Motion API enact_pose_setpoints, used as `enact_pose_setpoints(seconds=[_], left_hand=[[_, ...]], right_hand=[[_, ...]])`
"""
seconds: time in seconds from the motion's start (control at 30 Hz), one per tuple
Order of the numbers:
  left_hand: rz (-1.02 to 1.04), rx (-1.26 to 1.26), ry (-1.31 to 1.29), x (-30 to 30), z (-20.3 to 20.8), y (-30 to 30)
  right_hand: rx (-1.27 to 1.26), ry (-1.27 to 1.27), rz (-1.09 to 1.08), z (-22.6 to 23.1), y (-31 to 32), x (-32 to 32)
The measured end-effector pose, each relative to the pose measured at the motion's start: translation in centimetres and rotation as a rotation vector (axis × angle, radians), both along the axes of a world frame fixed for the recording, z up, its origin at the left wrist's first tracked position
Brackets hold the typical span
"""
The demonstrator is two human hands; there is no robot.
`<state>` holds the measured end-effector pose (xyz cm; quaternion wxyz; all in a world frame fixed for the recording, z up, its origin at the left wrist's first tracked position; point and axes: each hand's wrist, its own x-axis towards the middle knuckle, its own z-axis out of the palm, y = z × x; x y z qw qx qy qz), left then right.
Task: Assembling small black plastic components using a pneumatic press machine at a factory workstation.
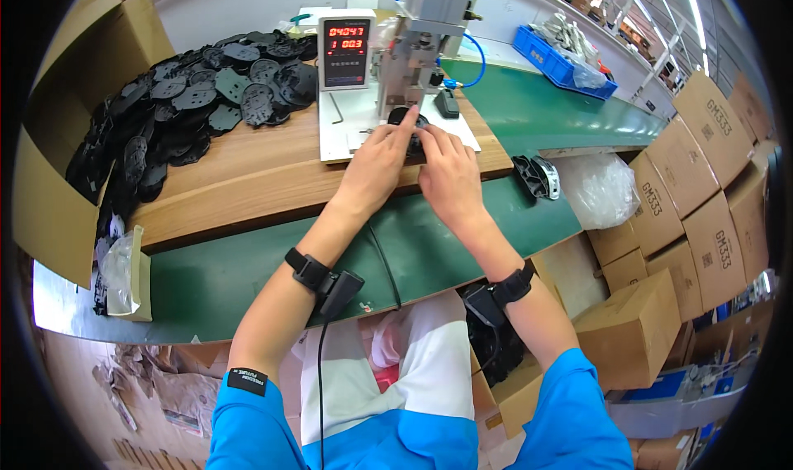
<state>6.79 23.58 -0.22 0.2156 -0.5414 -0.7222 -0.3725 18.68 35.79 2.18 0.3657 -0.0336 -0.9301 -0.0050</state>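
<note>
Both hands are at the base of a metal bench press (405, 65), at the white base plate (339, 144). Beneath its head lies a dark black plastic part (398, 116), mostly covered by my fingers. My left hand (378, 160) grips the part's near left side, its index finger reaching up along it. From the right, my right hand (450, 164) closes on the same part with bent fingers. The fingertips' exact contact is partly hidden. A digital counter box (347, 49) with red digits stands left of the press.
Flat black oval plastic parts (198, 90) are heaped on the wooden board (223, 197) at left, beside an open carton (58, 197). A hex key (335, 108) lies on the plate. Right are a black-and-silver part (537, 178), a clear plastic bag (596, 191), stacked cartons (681, 193) and a blue crate (562, 65).
</note>
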Motion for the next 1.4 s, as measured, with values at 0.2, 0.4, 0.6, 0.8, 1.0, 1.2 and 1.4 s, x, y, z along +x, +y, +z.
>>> enact_pose_setpoints(seconds=[0.2, 0.4, 0.6, 0.8, 1.0, 1.2, 1.4], left_hand=[[0.02, 0.086, 0.1, 0.0, -0.1, -0.2], [-0.088, 0.06, -0.206, 1.3, 1.5, -1.0], [0.374, 0.313, 0.0, -7.2, 2.5, -6.7], [0.539, 0.032, 0.258, -17.0, -5.4, -16.2], [0.714, -0.191, -0.103, -11.6, -3.1, -16.9], [0.652, -0.164, 0.021, -11.1, -3.3, -20.0], [0.699, -0.307, -0.128, -9.3, -0.9, -19.9]], right_hand=[[-0.037, -0.015, 0.013, -0.1, 0.6, -2.5], [-0.029, -0.04, 0.046, 1.3, 1.3, -3.2], [-0.065, -0.069, 0.045, 2.2, 1.5, -3.2], [-0.084, -0.123, 0.018, 2.3, 0.4, -4.1], [-0.103, -0.169, 0.007, 2.4, 1.4, -3.4], [-0.124, -0.193, 0.028, 2.4, 1.6, -3.5], [-0.099, -0.206, 0.004, 2.6, 1.7, -2.9]])
